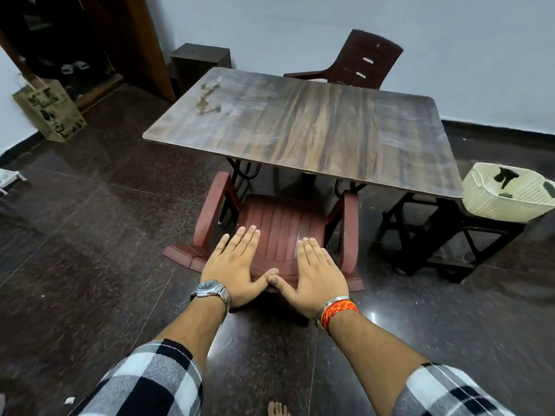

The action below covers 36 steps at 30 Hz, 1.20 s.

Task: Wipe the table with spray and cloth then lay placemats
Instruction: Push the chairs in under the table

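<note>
A rectangular wood-grain table (303, 127) stands in the middle of the room, with a brownish stain (207, 99) near its far left corner. My left hand (235, 265) and my right hand (315, 273) are held out flat, palms down, thumbs touching, in front of the table and above a red plastic chair (279, 232). Both hands hold nothing. A watch is on the left wrist and a red thread band on the right. No spray bottle, cloth or placemat can be made out.
A dark brown plastic chair (360, 60) stands behind the table. A cream basket (507, 193) with dark items rests on a black stand at the right. A printed paper bag (49, 111) leans at the left wall. The floor is dark polished stone.
</note>
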{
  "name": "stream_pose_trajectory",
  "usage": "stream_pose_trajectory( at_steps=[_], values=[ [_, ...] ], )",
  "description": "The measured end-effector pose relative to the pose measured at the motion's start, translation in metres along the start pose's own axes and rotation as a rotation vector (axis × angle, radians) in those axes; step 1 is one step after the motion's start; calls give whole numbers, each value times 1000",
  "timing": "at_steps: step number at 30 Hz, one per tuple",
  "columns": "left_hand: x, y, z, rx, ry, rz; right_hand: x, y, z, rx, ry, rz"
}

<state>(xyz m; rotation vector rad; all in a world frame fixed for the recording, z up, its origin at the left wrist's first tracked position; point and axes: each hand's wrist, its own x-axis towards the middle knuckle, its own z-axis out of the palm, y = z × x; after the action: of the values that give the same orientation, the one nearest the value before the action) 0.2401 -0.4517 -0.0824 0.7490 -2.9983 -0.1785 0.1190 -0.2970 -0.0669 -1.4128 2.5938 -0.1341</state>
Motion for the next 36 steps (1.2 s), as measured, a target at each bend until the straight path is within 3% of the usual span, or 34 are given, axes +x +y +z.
stream_pose_trajectory(
  at_steps=[36],
  values=[
    [68, -33, 0, 34, -11, 44, 65, 4, -4, 23, 14, 64]
  ],
)
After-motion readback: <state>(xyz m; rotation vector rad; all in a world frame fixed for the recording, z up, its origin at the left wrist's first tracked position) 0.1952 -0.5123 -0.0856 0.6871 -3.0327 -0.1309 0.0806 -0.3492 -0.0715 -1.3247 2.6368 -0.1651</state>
